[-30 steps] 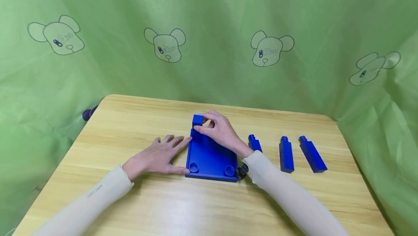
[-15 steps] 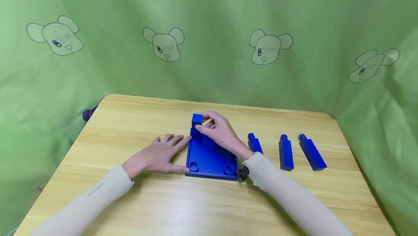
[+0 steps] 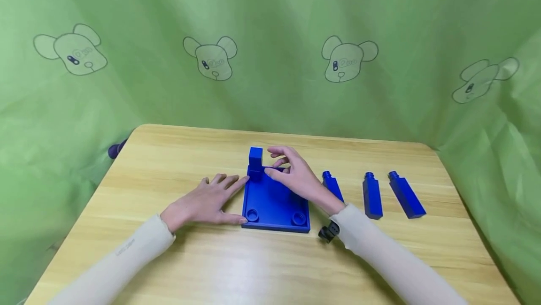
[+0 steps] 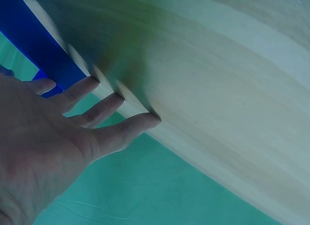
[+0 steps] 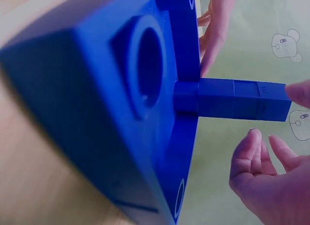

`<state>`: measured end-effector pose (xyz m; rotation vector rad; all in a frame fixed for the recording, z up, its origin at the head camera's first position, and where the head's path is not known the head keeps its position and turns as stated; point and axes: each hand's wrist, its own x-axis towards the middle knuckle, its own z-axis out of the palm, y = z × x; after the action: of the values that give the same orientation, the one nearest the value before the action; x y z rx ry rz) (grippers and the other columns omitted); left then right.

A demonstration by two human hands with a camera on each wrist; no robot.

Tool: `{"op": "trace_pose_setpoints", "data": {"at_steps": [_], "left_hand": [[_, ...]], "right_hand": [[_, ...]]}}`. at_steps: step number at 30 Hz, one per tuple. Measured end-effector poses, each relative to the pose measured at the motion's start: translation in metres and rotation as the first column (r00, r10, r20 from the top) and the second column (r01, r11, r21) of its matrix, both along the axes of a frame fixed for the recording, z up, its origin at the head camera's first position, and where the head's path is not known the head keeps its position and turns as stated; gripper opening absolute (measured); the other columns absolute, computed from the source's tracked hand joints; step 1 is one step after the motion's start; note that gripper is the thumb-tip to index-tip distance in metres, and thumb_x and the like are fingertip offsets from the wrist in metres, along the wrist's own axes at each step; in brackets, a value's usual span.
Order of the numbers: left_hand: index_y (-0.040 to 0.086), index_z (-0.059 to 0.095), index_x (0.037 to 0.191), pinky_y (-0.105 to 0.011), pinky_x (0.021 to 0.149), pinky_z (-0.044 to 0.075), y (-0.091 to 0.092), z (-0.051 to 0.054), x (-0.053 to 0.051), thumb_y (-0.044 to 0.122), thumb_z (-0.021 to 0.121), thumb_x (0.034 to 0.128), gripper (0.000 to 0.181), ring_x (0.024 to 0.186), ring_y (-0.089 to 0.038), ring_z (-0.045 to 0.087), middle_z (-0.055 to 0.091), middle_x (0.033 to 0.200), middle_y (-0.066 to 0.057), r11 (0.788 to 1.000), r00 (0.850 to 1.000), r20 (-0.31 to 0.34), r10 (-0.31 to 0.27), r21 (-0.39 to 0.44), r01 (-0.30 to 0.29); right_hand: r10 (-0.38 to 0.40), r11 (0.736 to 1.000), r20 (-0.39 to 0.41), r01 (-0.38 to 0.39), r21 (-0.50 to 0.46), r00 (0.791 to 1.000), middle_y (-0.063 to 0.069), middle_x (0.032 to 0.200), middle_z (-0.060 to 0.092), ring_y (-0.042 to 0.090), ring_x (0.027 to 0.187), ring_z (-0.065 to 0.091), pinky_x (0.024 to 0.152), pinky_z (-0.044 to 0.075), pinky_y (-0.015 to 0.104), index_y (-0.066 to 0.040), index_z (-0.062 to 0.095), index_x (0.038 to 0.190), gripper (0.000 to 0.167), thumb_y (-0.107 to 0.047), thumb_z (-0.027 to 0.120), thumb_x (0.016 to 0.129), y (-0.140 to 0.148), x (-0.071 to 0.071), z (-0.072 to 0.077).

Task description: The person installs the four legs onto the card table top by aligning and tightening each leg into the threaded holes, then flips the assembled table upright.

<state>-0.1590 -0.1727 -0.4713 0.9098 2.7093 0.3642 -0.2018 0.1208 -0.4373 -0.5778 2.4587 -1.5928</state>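
Observation:
A blue square tray (image 3: 274, 206) lies on the table, with round sockets at its two near corners. At its far left corner a blue square post (image 3: 255, 158) stands upright. My left hand (image 3: 209, 202) is spread flat at the tray's left edge, fingertip and thumb touching it. Just right of the post, my right hand (image 3: 297, 176) has its fingers apart and loosely bent, holding nothing. In the right wrist view the post (image 5: 242, 100) rises from the tray (image 5: 82, 113), and one fingertip of the right hand (image 5: 276, 181) is near its end.
Three blue posts with threaded ends lie on the wooden table (image 3: 211, 267) to the right: one (image 3: 333, 186) beside my right wrist, another (image 3: 372, 197), and a slanted one (image 3: 406, 196). Green curtains surround the table. A dark object (image 3: 115, 150) shows past its left edge.
My right hand has let go of the upright post and moved a little to the right, its fingers spreading. The left hand stays at the tray's edge.

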Motion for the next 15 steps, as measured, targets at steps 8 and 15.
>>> {"op": "trace_pose_setpoints", "data": {"at_steps": [8,15], "left_hand": [[0.026,0.017,0.178,-0.083,0.114,0.028,-0.002,0.005,-0.003,0.091,0.056,0.0899,0.116,0.156,-0.049,0.032,0.034,0.174,-0.017,1.000,1.000,-0.004,0.003,-0.005,-0.003],[0.024,0.017,0.178,-0.085,0.113,0.029,0.000,0.002,-0.002,0.091,0.055,0.0909,0.116,0.155,-0.050,0.032,0.034,0.174,-0.018,1.000,1.000,-0.010,-0.012,0.007,0.012]], "right_hand": [[-0.113,0.987,-0.046,0.107,-0.119,0.993,0.007,0.134,0.064,0.025,0.114,0.062,0.088,0.052,0.032,-0.011,0.063,0.146,0.048,-0.031,0.076,0.105,0.022,0.005,0.009],[-0.184,0.966,-0.089,0.164,-0.201,0.979,0.009,0.133,0.067,0.023,0.109,0.064,0.082,0.053,0.023,0.000,0.065,0.141,0.038,-0.017,0.072,0.108,0.050,0.009,0.010]]}}
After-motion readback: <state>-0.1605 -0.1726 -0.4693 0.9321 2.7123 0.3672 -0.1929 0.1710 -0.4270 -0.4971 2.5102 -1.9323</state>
